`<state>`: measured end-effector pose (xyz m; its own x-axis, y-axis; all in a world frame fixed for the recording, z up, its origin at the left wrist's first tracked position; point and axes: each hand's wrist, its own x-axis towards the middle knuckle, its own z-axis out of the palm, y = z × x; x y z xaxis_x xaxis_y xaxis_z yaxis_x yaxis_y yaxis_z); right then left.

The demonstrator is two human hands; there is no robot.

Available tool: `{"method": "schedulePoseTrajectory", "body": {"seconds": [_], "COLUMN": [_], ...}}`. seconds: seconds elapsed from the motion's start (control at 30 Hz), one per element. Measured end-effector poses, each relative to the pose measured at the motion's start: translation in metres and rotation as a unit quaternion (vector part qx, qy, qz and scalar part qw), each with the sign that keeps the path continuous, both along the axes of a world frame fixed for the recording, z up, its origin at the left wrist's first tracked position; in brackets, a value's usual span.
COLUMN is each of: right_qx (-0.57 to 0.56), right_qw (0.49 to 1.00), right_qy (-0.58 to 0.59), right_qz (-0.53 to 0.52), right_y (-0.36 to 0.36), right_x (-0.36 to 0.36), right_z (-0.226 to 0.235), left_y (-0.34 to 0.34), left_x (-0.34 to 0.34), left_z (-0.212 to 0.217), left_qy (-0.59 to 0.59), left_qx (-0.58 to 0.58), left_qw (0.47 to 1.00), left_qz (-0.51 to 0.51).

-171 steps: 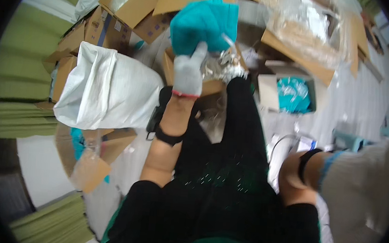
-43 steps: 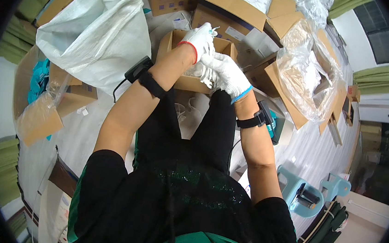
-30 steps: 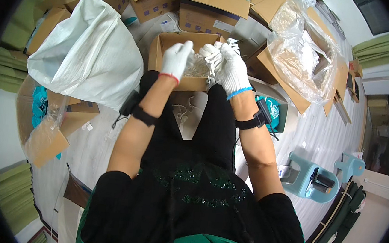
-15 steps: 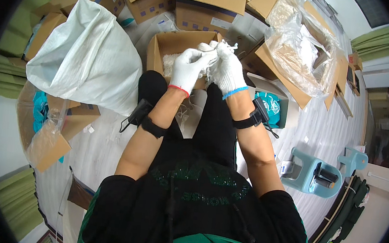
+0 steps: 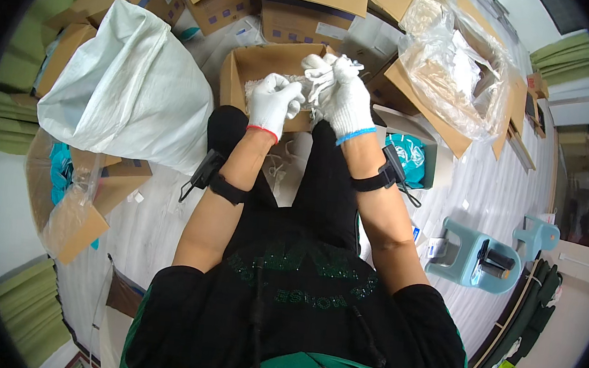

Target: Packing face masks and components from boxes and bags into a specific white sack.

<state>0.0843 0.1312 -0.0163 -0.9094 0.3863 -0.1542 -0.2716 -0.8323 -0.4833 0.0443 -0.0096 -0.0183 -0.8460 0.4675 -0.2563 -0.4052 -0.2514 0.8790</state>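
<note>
One white knit bundle (image 5: 319, 81), likely light, soft; best pinched mid-bunch. Clamped in fingers of right hand (image 5: 349, 108); just left, left hand (image 5: 272, 103) curled, can't tell if gripping.

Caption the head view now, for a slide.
Gloved right hand holds a white bundle over an open cardboard box, gloved left hand nearby, white sack at left.

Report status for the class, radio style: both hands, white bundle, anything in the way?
Right hand: gripping white bundle. Left hand: curled, close beside it, contact unclear. Open cardboard box: underneath. Nothing seen blocking the hands.
</note>
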Motion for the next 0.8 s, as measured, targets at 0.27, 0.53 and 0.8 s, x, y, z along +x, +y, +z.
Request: {"method": "schedulePoseTrajectory", "body": {"seconds": [0.27, 0.53, 0.8], "right_qx": [-0.024, 0.021, -0.048], "right_qw": [0.999, 1.000, 0.998], "right_qy": [0.037, -0.016, 0.036], "right_qz": [0.022, -0.011, 0.014], "right_y": [0.004, -0.016, 0.006], "right_x": [0.004, 0.005, 0.003], "right_z": [0.010, 0.010, 0.007], "left_y": [0.005, 0.031, 0.016], "left_x": [-0.001, 0.001, 0.000], "left_z": [0.004, -0.003, -0.010], "left_qy": [0.162, 0.187, 0.341], "left_qx": [-0.076, -0.090, -0.235], "left_qw": [0.983, 0.975, 0.908], "left_qz": [-0.044, 0.082, -0.057]}}
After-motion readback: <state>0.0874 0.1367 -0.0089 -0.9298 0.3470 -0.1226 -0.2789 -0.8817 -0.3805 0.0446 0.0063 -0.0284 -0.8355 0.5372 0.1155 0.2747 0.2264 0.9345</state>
